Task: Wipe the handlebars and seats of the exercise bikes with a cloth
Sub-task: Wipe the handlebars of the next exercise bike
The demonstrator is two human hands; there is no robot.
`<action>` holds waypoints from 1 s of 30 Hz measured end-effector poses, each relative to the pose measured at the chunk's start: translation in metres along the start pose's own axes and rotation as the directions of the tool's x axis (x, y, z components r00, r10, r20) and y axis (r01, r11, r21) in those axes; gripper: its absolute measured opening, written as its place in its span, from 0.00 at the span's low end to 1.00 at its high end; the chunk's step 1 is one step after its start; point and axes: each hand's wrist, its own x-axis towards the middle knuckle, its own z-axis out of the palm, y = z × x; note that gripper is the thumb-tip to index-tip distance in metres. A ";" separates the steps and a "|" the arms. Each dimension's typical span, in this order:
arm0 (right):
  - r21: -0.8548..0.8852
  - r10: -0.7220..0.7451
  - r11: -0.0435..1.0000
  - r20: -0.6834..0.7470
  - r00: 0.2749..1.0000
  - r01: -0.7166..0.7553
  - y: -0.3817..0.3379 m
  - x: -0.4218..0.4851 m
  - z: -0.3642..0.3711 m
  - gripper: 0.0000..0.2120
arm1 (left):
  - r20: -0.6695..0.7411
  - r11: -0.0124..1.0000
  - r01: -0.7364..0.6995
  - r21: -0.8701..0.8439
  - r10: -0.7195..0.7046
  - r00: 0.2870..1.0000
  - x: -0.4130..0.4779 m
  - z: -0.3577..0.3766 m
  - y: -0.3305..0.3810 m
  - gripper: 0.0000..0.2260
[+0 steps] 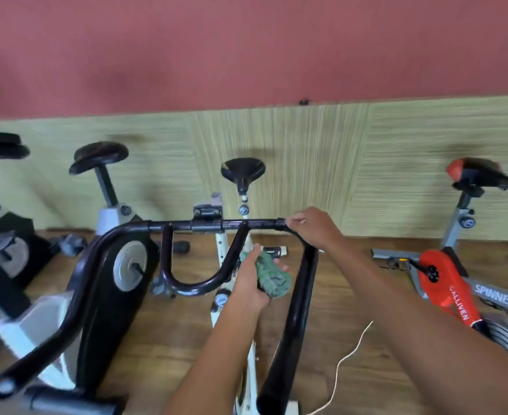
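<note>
**Ana:** Across the left of the frame, what do you see first?

**Ben:** Two bikes nobody is touching, and the near handlebar [186,226] of the white bike, its left horn sweeping down to the lower left corner. Its inner loop hangs at centre.

**Ana:** And the cloth?

**Ben:** Just right of that loop, centre frame. The green cloth [272,275] is bunched up and clenched in the left hand [251,287], close beside the loop's right leg; whether it touches the bar I cannot tell.

**Ana:** The other hand?

**Ben:** The right hand [315,227] sits at the bar's upper right bend, fingers curled on it near a torn grip edge. It looks like a steadying hold, or a pinch at the tape; I cannot tell which.

**Ana:** How would you do this step well?

**Ben:** I'd wrap the cloth round the tube rather than dab, and slide along each leg of the loop, then the right horn running to the bottom edge. Keep the right hand bracing so the bar does not swing.

**Ana:** Anything further right?

**Ben:** The black seat [243,170] above centre is probably not yet wiped, and a red bike [447,283] waits at far right.
</note>
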 end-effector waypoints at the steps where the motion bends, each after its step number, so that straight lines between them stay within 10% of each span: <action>1: -0.016 -0.007 1.000 -0.012 1.000 0.007 0.006 0.005 0.007 0.09 | -0.017 1.000 -0.004 -0.010 0.004 1.000 0.003 0.003 0.001 0.16; 7: -0.052 -0.080 0.996 -0.188 0.979 0.072 0.018 0.004 0.024 0.13 | 0.008 0.997 0.012 -0.078 -0.011 1.000 0.034 0.025 0.022 0.23; 19: 0.069 0.071 0.995 -0.005 0.997 -0.070 0.012 0.008 0.004 0.15 | -0.164 0.999 -0.040 -0.023 0.036 0.986 0.093 0.068 0.023 0.28; 30: 0.153 0.157 0.975 0.044 0.987 -0.162 0.015 0.005 -0.003 0.15 | 0.123 0.740 -0.140 0.658 0.078 0.989 0.053 0.064 -0.014 0.24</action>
